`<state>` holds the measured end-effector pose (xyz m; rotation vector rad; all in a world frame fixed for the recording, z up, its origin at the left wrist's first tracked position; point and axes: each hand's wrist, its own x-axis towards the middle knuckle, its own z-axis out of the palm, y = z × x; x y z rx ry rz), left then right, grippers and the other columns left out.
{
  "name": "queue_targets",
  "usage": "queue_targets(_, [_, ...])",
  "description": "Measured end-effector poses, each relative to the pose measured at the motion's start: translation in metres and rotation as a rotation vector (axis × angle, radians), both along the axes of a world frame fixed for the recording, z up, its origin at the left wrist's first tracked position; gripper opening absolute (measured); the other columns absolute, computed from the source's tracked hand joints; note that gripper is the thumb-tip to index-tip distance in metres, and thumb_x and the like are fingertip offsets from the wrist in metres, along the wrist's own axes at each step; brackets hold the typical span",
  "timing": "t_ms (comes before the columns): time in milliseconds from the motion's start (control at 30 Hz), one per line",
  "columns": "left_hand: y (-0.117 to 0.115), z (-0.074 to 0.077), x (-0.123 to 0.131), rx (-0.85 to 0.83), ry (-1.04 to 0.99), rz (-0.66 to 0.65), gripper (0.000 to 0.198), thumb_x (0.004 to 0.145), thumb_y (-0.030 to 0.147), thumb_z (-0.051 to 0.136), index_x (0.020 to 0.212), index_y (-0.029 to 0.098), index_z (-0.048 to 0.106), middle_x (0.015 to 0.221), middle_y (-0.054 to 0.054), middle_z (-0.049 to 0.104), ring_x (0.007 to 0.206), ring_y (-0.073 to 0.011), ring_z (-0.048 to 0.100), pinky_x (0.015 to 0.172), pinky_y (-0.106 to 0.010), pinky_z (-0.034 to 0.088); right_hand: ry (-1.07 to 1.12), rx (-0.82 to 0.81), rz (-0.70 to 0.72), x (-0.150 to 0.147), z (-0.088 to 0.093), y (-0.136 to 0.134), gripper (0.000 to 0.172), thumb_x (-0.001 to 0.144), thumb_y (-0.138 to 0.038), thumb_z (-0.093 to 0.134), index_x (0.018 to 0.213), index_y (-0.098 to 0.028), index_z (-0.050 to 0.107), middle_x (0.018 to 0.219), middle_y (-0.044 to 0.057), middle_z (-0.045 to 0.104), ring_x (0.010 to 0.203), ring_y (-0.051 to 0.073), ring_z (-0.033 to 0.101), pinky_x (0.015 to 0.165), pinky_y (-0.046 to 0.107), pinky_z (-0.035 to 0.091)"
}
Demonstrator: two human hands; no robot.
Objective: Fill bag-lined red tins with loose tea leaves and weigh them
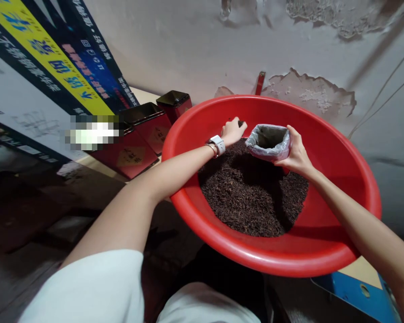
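Note:
A wide red plastic basin [340, 188] holds a heap of dark, loose dried tea leaves [249, 202]. My left hand [234, 131], with a watch on its wrist, is over the far left part of the heap. Its fingers are curled closed around a dark clump that looks like tea leaves. Above the heap, my right hand [298, 154] grips the side of a tin lined with a clear plastic bag [269, 142]. The tin's mouth is tilted toward me, its inside looks shadowed, and a bit of red shows beneath the bag. The two hands are apart.
Left of the basin stand several red tins with dark lids [143, 114], partly blurred out at one side. A printed board [54, 58] leans behind them. The peeling wall [188, 45] rises behind the basin. A blue metal edge [353, 291] shows at lower right.

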<state>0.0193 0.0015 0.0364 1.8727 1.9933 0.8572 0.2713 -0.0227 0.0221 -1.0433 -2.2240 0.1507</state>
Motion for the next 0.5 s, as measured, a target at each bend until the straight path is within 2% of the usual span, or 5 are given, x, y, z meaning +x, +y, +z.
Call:
queue_targets(67, [-0.005, 0.01, 0.002, 0.145, -0.122, -0.057, 0.041, 0.097, 0.045, 0.038, 0.12, 0.016, 0.054, 0.108, -0.013, 0.066, 0.105, -0.027, 0.062, 0.095, -0.041, 0.045, -0.025, -0.015, 0.029, -0.003, -0.001, -0.002, 0.125, 0.052, -0.055, 0.081, 0.151, -0.034, 0.009, 0.142, 0.012, 0.032, 0.128, 0.041, 0.037, 0.104, 0.064, 0.035])
queue_targets(200, [-0.018, 0.016, 0.017, 0.222, -0.153, -0.516, 0.041, 0.089, 0.047, 0.055, 0.116, 0.016, 0.057, 0.118, -0.01, 0.061, 0.112, -0.0227, 0.056, 0.101, -0.036, 0.041, -0.048, -0.025, 0.058, -0.005, -0.001, -0.003, 0.123, 0.054, -0.061, 0.079, 0.152, -0.035, 0.008, 0.141, 0.012, 0.034, 0.126, 0.041, 0.038, 0.101, 0.065, 0.036])
queue_targets(267, [-0.02, 0.015, 0.021, 0.221, -0.173, -0.648, 0.039, 0.088, 0.047, 0.054, 0.115, 0.019, 0.059, 0.122, -0.007, 0.06, 0.116, -0.021, 0.054, 0.103, -0.034, 0.04, -0.052, -0.016, 0.046, -0.003, -0.001, -0.002, 0.125, 0.054, -0.063, 0.078, 0.152, -0.035, 0.007, 0.143, 0.012, 0.033, 0.128, 0.042, 0.036, 0.103, 0.066, 0.035])
queue_targets(367, [-0.015, 0.017, 0.017, 0.261, -0.259, -0.584, 0.039, 0.095, 0.045, 0.041, 0.114, 0.018, 0.061, 0.121, -0.006, 0.063, 0.113, -0.0192, 0.056, 0.102, -0.032, 0.041, -0.053, -0.005, 0.023, 0.001, -0.001, 0.002, 0.128, 0.052, -0.064, 0.079, 0.152, -0.033, 0.006, 0.146, 0.013, 0.028, 0.132, 0.042, 0.033, 0.106, 0.065, 0.033])
queue_targets(500, [0.002, 0.014, -0.002, 0.178, -0.18, -0.289, 0.038, 0.096, 0.038, 0.04, 0.112, 0.014, 0.064, 0.117, -0.01, 0.066, 0.11, -0.0219, 0.06, 0.098, -0.033, 0.043, -0.025, -0.001, 0.0, 0.005, -0.002, 0.005, 0.128, 0.052, -0.062, 0.08, 0.152, -0.032, 0.006, 0.149, 0.013, 0.024, 0.134, 0.042, 0.03, 0.109, 0.063, 0.03])
